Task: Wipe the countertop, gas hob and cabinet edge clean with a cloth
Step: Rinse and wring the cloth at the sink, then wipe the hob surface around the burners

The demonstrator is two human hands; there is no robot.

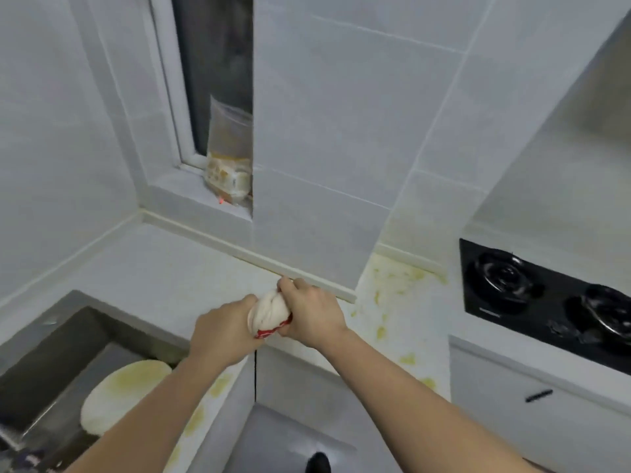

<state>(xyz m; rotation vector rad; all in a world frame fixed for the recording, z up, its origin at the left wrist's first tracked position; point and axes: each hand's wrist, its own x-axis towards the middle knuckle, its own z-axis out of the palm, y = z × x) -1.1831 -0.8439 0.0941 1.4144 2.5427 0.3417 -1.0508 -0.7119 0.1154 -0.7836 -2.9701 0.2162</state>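
- I see a pale countertop (164, 278) with yellow smears (396, 285) near the wall corner.
- Black gas hob (546, 298) set in it, right.
- Steel sink (58, 349) sunk in it, left.

White cloth (269, 310), red edge; seemingly yellow-stained countertop (396, 288).

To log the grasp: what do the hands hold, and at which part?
Both grip one bunched white cloth: left hand at its near end, right hand at its far end.
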